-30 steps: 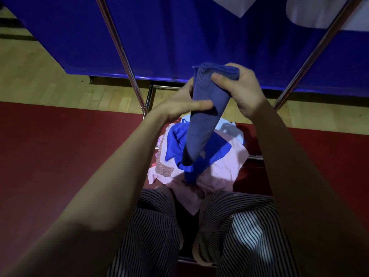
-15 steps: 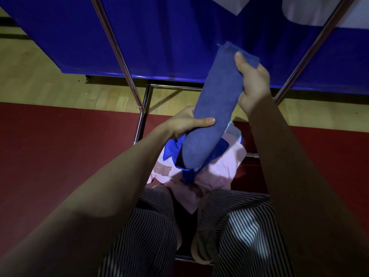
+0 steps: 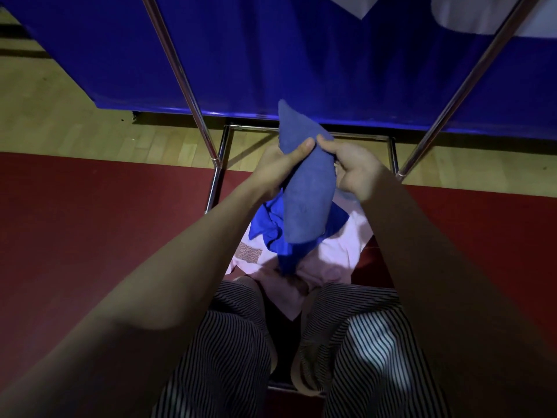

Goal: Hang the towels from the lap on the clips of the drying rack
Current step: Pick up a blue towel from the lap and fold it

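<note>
A dusty-blue towel (image 3: 304,188) hangs bunched above my lap, its top corner pointing up. My left hand (image 3: 278,164) pinches it from the left near the top. My right hand (image 3: 355,167) holds it from the right at the same height. Under it, on my lap, lie a bright blue towel (image 3: 271,224) and a pale pink towel (image 3: 337,251). The drying rack's chrome poles (image 3: 180,76) rise on both sides of the hands. No clips are in view.
The rack's base frame (image 3: 391,149) sits on the floor beyond my knees. A blue panel (image 3: 301,49) stands behind the rack. Wood floor lies at the left, red mat on both sides of my striped trouser legs (image 3: 361,342).
My right hand came down from the towel's raised top end to meet the left hand. My left hand moved up along the towel. The towel now stands more upright.
</note>
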Demonstrator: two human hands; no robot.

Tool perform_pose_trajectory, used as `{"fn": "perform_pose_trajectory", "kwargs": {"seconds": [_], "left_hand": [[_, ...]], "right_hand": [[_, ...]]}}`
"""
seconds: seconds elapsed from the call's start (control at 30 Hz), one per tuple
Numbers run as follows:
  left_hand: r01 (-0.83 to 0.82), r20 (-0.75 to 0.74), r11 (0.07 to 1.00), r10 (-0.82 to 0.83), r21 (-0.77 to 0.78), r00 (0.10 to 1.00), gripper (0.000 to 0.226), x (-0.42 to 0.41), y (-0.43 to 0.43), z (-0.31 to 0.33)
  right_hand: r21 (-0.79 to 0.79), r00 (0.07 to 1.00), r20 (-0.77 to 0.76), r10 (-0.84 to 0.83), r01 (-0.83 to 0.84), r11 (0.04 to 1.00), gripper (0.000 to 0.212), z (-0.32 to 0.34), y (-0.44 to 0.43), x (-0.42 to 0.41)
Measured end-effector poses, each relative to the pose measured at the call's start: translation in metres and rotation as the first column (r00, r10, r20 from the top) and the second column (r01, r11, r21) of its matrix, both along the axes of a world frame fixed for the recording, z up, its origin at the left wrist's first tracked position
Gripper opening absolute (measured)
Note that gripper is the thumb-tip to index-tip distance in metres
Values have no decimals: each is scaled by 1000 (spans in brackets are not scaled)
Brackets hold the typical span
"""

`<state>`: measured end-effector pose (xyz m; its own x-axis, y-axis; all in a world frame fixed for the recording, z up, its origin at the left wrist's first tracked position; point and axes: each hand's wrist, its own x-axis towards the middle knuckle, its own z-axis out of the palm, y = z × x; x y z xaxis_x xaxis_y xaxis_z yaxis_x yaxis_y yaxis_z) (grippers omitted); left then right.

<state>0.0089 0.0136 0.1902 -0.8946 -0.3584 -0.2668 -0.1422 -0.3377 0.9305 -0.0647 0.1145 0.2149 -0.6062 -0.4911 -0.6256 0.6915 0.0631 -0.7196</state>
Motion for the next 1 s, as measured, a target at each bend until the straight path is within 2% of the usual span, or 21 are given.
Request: {"fn": "perform_pose_trajectory", "kwargs": {"seconds": [0.1,0.2,0.33,0.43,0.53,0.63,0.7,0.77,0.8,0.83,0.87,0.9,0.93,1.0], "left_hand": [[199,25,970,-204,141,979,15,6,0,2],[331,108,933,-347,145,932,13,12,1,-2],[295,144,953,-302,67,943,10,11,-1,-3],[327,142,943,-332,58,932,8,10,-5,4],[334,31,921,-347,201,937,26,7,-10,11],[201,24,948,-213,246,977,26,1,-15,13],[110,45,978,-119,175,992,20,-3,-15,5],[52,103,998,-55,37,993,13,-4,-16,-3],[78,134,990,-61,-121,989,4,-5,-18,-4],[147,173,928,-91,-342,981,9,-5,-23,-5],[261,234,788,-153,-557,960,24,-6,-27,-5],[371,306,638,-215,-675,927,37,-7,-29,-4],[466,372,524,-281,-713,885,46,-8,-29,-2],[575,444,470,-367,-670,818,49,-9,-28,-1]], "right_hand": [[-179,988,107,-115,133,975,29,-2,2,-4],[-233,985,64,-157,168,958,38,-1,5,-9],[-204,969,-43,-242,229,952,38,-6,6,-12],[-172,968,-109,-225,205,964,38,-8,7,-12],[-231,992,-85,-88,66,971,37,-6,8,-9],[-218,997,-58,46,-58,974,31,-4,7,-6],[-128,995,-53,83,-89,988,30,-4,5,-7],[169,984,-100,144,-126,978,15,-2,5,-9],[327,976,-125,181,-131,936,10,-1,6,-10],[455,961,-176,213,-113,883,15,-2,6,-12],[531,935,-265,235,-62,845,16,-4,6,-15],[548,886,-390,251,5,836,13,-6,4,-16],[520,813,-516,269,48,853,11,-6,2,-16],[378,674,-659,334,-87,922,14,1,-3,-10]]}}
